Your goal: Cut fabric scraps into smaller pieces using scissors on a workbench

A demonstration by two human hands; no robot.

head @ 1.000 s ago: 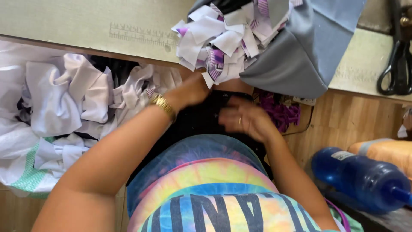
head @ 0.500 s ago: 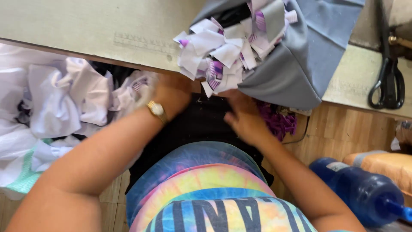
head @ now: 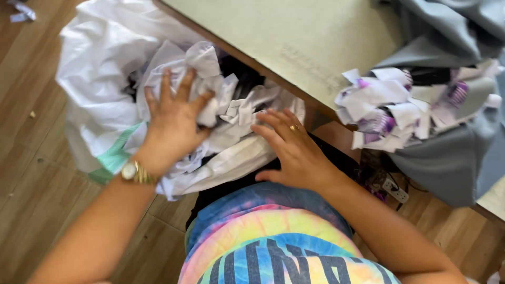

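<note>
Left hand (head: 173, 123) spread on crumpled white scraps (head: 226, 113) in white bag (head: 97, 63); right hand (head: 294, 150) flat, fingers open

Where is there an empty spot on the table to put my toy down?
The tabletop is bare from its near edge to the grey cloth at the right. There it is crowded: paper scraps lie heaped on that cloth. Below the edge, both hands, left hand and right hand, press into a full white bag.
</note>
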